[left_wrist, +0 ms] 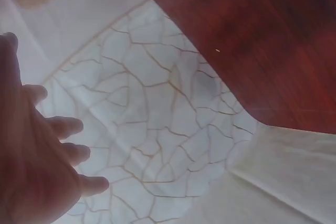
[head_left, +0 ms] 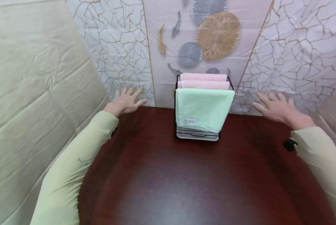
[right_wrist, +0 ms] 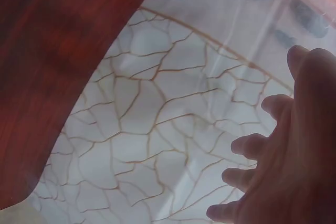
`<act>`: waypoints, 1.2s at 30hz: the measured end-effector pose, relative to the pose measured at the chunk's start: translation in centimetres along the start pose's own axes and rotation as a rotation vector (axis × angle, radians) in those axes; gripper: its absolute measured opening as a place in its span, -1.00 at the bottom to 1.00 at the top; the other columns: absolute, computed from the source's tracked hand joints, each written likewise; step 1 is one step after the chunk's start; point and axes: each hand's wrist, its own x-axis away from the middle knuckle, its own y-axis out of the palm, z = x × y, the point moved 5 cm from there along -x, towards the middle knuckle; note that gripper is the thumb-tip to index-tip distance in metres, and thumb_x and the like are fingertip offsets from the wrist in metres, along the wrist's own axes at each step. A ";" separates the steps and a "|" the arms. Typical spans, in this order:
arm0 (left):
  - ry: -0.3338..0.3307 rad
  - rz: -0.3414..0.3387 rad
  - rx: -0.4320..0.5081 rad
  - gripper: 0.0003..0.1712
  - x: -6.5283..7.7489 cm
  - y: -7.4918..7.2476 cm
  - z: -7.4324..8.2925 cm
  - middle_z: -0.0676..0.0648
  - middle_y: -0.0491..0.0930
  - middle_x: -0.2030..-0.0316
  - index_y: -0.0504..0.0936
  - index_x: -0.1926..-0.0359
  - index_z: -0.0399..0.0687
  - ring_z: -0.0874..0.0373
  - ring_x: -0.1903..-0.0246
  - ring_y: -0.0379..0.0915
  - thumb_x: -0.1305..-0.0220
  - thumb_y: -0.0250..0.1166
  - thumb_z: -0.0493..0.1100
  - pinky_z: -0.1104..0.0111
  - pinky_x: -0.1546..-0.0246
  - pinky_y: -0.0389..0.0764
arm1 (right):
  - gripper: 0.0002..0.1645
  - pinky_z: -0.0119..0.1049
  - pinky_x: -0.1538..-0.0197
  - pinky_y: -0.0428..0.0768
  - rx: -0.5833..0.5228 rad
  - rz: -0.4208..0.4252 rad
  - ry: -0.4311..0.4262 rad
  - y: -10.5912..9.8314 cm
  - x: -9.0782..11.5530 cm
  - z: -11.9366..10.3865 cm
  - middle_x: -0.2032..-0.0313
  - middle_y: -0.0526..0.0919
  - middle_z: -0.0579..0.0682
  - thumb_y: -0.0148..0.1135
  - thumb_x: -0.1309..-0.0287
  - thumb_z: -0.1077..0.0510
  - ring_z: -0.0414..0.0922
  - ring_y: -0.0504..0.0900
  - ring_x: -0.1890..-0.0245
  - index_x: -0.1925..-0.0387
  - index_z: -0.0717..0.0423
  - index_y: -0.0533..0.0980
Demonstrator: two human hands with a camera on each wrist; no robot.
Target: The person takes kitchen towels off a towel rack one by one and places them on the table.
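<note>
My left hand (head_left: pixel 126 101) is spread above the far left of the table, fingers straight and holding nothing. On the other side my right hand (head_left: pixel 279 107) is likewise spread, with nothing in it. Between them, apart from both, stands a black wire rack (head_left: pixel 197 135) with a pale tray at its base. A folded mint-green towel (head_left: pixel 204 107) hangs in front, a small white label near its lower left. Behind it are two pink towels, the nearer pink towel (head_left: pixel 204 84) and the farther pink towel (head_left: pixel 204 77). Both wrist views show outstretched fingers but no towel being held.
The dark red-brown table (head_left: pixel 168 175) has its far edge against a patterned curtain (head_left: pixel 123 47) with gold crack lines, fish and round leaves. A beige cloth wall (head_left: pixel 38 78) rises along the left side, and another beige cloth (head_left: pixel 333 109) is at the right.
</note>
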 end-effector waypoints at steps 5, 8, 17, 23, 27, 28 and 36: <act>0.022 0.025 0.049 -0.10 -0.4 -0.6 1.4 -0.26 -0.22 -0.56 -0.30 -0.56 0.35 -0.28 -0.53 -0.49 -0.34 -0.42 0.55 -0.37 -0.38 -0.32 | -0.09 0.62 -0.21 -0.27 0.009 0.029 -0.012 -0.9 -0.3 -1.1 -0.48 -0.21 0.45 -0.52 -0.38 -0.47 0.56 -0.29 -0.40 -0.56 -0.17 -0.34; 0.040 0.049 0.079 -0.13 -0.5 -0.8 2.2 -0.23 -0.21 -0.56 -0.29 -0.56 0.37 -0.27 -0.53 -0.50 -0.36 -0.42 0.53 -0.35 -0.39 -0.31 | -0.10 0.61 -0.22 -0.27 -0.001 0.036 -0.016 -1.1 -0.4 -1.7 -0.48 -0.22 0.46 -0.53 -0.39 -0.46 0.56 -0.27 -0.40 -0.56 -0.16 -0.34; 0.071 0.069 0.136 -0.11 -0.5 -0.9 3.9 -0.21 -0.21 -0.56 -0.27 -0.57 0.32 -0.22 -0.54 -0.50 -0.35 -0.45 0.53 -0.32 -0.42 -0.33 | -0.13 0.60 -0.21 -0.12 -0.015 0.095 -0.058 -2.8 -0.2 -3.1 -0.46 -0.12 0.48 -0.52 -0.43 -0.40 0.53 -0.17 -0.41 -0.57 -0.08 -0.26; 0.125 0.166 0.230 -0.17 -0.2 -1.0 5.4 -0.17 -0.05 -0.54 -0.18 -0.57 0.27 -0.23 -0.54 -0.32 -0.42 -0.38 0.45 -0.29 -0.43 -0.18 | -0.17 0.54 -0.28 -0.12 -0.057 0.160 -0.126 -4.6 -0.1 -4.3 -0.46 -0.08 0.48 -0.47 -0.48 -0.32 0.51 -0.12 -0.41 -0.56 0.00 -0.23; 0.156 0.214 0.323 -0.18 0.1 -0.7 6.9 -0.10 -0.01 -0.54 -0.11 -0.56 0.23 -0.17 -0.55 -0.32 -0.43 -0.34 0.43 -0.26 -0.44 -0.15 | -0.18 0.38 -0.42 -0.16 -0.093 0.201 -0.181 -5.7 -0.2 -5.7 -0.46 -0.08 0.48 -0.42 -0.50 -0.26 0.47 -0.11 -0.44 -0.55 0.11 -0.17; 0.166 0.221 0.341 -0.19 0.2 -0.7 7.2 -0.09 -0.01 -0.54 -0.11 -0.56 0.23 -0.16 -0.55 -0.32 -0.44 -0.34 0.43 -0.26 -0.44 -0.15 | -0.18 0.32 -0.45 -0.17 -0.095 0.206 -0.190 -5.9 -0.2 -6.1 -0.46 -0.08 0.48 -0.41 -0.50 -0.25 0.46 -0.10 -0.45 -0.55 0.13 -0.17; 0.237 0.291 0.470 -0.23 1.1 -0.9 9.3 -0.04 0.06 -0.53 -0.04 -0.55 0.18 -0.08 -0.53 -0.14 -0.47 -0.24 0.35 -0.11 -0.48 -0.04 | -0.19 0.31 -0.45 -0.13 -0.114 0.254 -0.220 -6.9 0.2 -8.4 -0.47 -0.01 0.43 -0.39 -0.51 -0.25 0.43 -0.06 -0.45 -0.55 0.10 -0.13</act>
